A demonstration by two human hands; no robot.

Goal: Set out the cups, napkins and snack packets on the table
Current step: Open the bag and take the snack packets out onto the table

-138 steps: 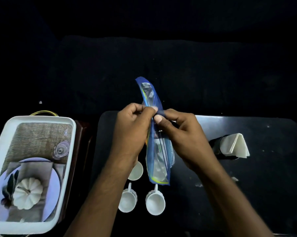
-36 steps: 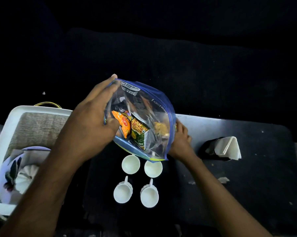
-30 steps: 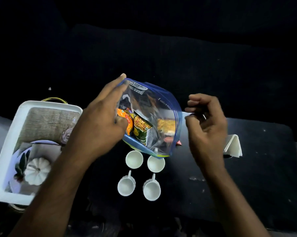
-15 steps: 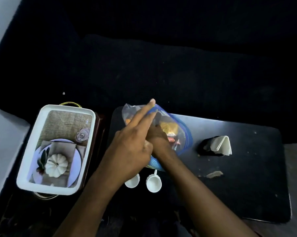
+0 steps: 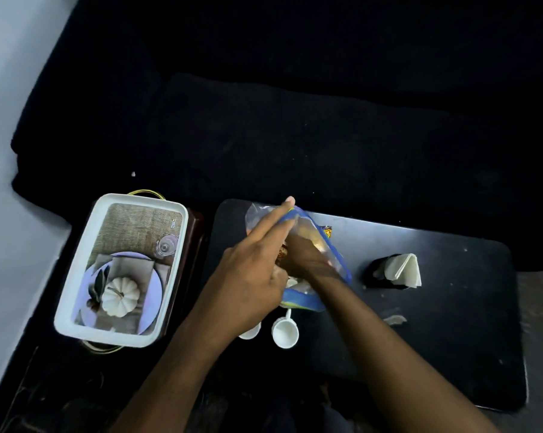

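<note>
1. A clear zip bag (image 5: 328, 260) with a blue top edge lay on the black table (image 5: 451, 323), and everything below is placed against that bag.
2. The left hand (image 5: 254, 276) lay along the bag's left side, its fingers stretched out nearly straight toward the bag's far end, pressing the plastic rather than pinching it.
3. The right hand (image 5: 304, 257) reached into the bag's mouth from the near side; its fingers were hidden by the plastic and the left hand, so whether they had closed on anything could not be told.
4. Snack packets showed only as orange and yellow blurs through the bag's wall; one small packet (image 5: 327, 230) lay on the table just beyond the bag's far right edge.
5. A white cup (image 5: 285, 332) stood on the table just nearer than the bag, handle pointing toward it; a second cup (image 5: 249, 333) sat to its left, mostly covered by the left wrist.
6. Folded white napkins (image 5: 402, 270) stood in a dark holder (image 5: 377, 271) to the right of the bag, apart from it.
7. A white tray (image 5: 76, 307) printed with a pumpkin and plate picture rested well to the left of the bag, off the table.
8. A pale scrap (image 5: 394, 320) lay on the table to the right of the bag's near end.
</note>
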